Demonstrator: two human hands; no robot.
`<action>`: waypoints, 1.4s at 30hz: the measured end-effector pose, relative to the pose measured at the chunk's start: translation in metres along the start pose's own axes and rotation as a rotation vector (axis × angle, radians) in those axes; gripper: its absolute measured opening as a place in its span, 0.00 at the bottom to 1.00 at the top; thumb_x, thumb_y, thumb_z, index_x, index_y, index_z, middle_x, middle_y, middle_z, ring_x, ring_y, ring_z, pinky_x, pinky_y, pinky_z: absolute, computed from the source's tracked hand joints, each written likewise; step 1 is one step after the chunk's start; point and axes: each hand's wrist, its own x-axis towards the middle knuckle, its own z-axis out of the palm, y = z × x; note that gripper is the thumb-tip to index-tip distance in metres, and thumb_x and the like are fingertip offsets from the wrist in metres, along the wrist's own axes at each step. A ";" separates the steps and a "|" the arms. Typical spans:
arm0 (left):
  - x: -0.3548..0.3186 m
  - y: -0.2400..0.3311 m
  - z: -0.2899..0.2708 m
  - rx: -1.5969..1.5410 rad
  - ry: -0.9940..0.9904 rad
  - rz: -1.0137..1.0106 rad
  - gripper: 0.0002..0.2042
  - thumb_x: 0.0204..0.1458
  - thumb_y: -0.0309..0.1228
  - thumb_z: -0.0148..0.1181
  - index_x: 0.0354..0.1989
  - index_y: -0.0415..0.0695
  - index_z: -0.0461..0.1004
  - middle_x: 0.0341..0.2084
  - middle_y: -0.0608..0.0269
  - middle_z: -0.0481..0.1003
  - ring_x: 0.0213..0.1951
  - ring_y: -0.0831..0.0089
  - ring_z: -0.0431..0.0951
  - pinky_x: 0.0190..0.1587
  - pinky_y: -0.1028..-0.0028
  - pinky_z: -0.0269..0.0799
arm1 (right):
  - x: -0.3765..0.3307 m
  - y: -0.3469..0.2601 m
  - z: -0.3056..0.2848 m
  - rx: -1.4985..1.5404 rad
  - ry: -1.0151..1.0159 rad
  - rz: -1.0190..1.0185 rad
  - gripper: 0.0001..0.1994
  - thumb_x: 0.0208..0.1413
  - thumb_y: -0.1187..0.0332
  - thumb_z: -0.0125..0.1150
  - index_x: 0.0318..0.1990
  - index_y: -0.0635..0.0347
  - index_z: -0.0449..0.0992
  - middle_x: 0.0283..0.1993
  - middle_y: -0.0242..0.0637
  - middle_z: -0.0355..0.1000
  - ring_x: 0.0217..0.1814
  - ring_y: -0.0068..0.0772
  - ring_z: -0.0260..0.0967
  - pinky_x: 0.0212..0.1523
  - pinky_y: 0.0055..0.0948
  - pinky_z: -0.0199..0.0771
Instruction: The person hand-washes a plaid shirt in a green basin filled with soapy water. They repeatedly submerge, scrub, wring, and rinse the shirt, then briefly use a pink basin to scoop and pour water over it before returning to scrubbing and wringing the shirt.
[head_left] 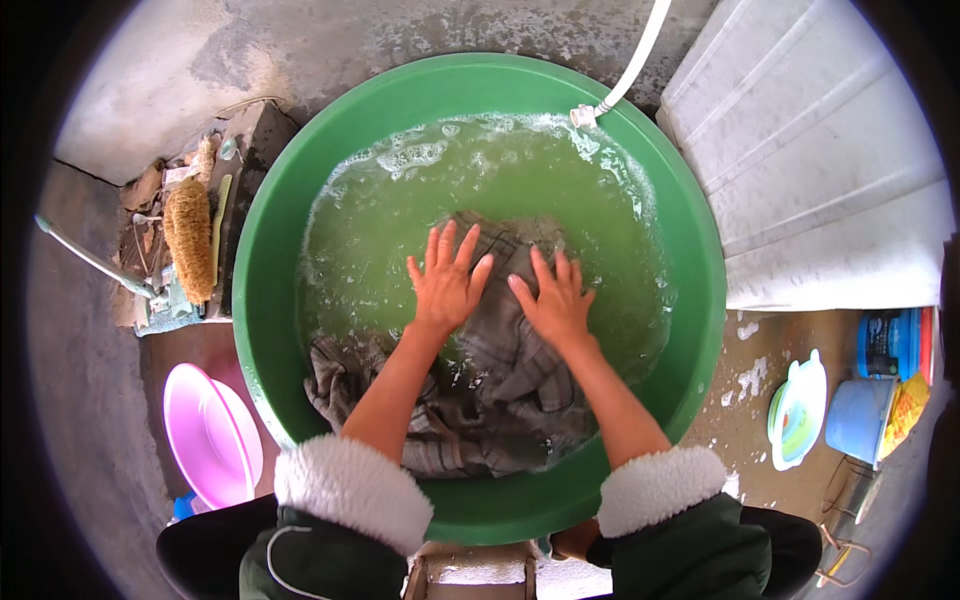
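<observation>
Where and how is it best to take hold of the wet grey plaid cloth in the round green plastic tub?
Probably by the central folds of the wet grey plaid cloth, from above and both sides. These seem to reach the surface of the greenish water and bunch into ridges to close on; the spread left hand and right hand are at either side.

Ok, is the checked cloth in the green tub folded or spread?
Neither: the checked cloth lies bunched in the green tub, with rumpled creases and overlapping layers showing.

No text is legible; the dark label (pixel 883 343) on the upper blue bucket (pixel 914 345) is too small to read.
</observation>
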 end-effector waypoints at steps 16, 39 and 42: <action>-0.050 -0.017 0.082 -0.248 -0.123 -0.263 0.20 0.60 0.45 0.48 0.42 0.37 0.72 0.32 0.39 0.75 0.33 0.45 0.77 0.38 0.51 0.70 | 0.029 0.001 0.084 -0.019 0.177 -0.325 0.17 0.48 0.52 0.61 0.41 0.51 0.76 0.37 0.44 0.75 0.40 0.50 0.72 0.45 0.49 0.68; -0.081 0.003 -0.036 -0.322 -0.049 -0.082 0.15 0.57 0.38 0.53 0.46 0.40 0.73 0.51 0.52 0.69 0.60 0.44 0.62 0.59 0.49 0.56 | -0.084 -0.039 -0.014 0.137 0.178 -0.473 0.25 0.53 0.57 0.60 0.58 0.56 0.69 0.58 0.49 0.63 0.61 0.58 0.57 0.64 0.54 0.52; -0.118 0.013 -0.005 -0.192 -0.041 -0.145 0.15 0.54 0.39 0.55 0.39 0.39 0.74 0.44 0.52 0.72 0.51 0.47 0.68 0.52 0.52 0.60 | -0.089 -0.016 0.041 0.217 0.183 -0.374 0.20 0.52 0.58 0.59 0.51 0.55 0.73 0.54 0.48 0.67 0.56 0.56 0.63 0.63 0.58 0.53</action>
